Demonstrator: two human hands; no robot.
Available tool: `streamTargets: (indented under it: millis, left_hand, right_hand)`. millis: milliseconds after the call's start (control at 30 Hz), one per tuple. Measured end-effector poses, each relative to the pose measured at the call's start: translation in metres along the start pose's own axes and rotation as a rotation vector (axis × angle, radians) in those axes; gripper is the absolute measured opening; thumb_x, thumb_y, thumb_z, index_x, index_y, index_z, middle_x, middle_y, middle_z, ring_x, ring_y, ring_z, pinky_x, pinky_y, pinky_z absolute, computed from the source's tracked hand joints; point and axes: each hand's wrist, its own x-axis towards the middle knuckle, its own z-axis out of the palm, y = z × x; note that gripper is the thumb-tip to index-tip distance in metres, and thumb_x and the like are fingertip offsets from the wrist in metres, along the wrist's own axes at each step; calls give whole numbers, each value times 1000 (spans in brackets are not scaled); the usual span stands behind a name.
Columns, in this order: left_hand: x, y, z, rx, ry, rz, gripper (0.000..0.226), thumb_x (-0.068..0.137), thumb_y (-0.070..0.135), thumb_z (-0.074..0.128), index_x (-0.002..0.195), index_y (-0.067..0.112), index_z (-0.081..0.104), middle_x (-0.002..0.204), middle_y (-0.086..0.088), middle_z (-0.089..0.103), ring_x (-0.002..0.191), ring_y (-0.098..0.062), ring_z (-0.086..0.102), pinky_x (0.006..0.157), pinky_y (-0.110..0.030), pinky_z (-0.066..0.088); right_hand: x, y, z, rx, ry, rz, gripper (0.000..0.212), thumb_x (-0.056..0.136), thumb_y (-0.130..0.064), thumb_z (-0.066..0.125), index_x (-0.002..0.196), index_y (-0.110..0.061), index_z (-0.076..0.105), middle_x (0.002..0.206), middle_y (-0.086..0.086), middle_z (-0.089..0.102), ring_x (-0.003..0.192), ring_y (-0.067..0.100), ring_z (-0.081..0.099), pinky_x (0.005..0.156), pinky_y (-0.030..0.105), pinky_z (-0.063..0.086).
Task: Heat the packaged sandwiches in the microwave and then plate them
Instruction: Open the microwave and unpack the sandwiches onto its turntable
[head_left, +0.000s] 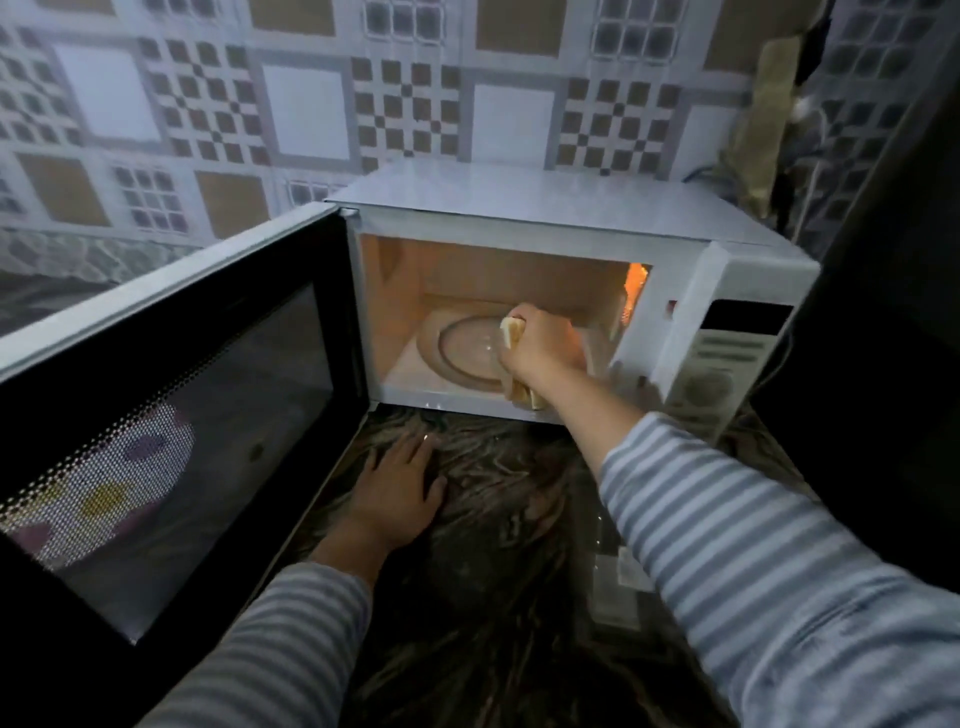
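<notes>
Two hands: right (540, 348) grips one sandwich (511, 332).

A white microwave (561, 208) sits at the centre of the frame on a dark marbled counter (509, 478), its black-framed door (171, 415) swung wide toward the lower left and its cavity lit orange. The right hand (540, 348), reaching in from the lower right in a striped sleeve (753, 545), grips a pale sandwich (511, 332) over the glass turntable (462, 348). The left hand (395, 488) rests flat on the counter below the door opening. Patterned tiles (311, 104) fill the upper frame.
</notes>
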Motion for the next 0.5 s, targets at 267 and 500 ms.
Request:
streamTargets:
  millis: [267, 500]
  left_hand:
    - [12, -19, 30, 3, 154, 49, 81, 84, 63, 10, 151, 22, 28, 158, 0, 26, 145, -16, 23, 118, -37, 10]
    - [10, -19, 23, -12, 136, 50, 84, 79, 65, 5, 154, 27, 17, 161, 7, 11, 147, -10, 9, 119, -32, 0]
  right_hand:
    - [72, -20, 62, -9, 5, -53, 30, 98, -25, 46, 124, -16, 57, 121, 12, 63, 111, 31, 59, 79, 29, 45]
    - [97, -32, 89, -20, -5, -111, 36, 90, -20, 53, 126, -19, 50, 122, 18, 57, 107, 35, 59, 83, 38, 48]
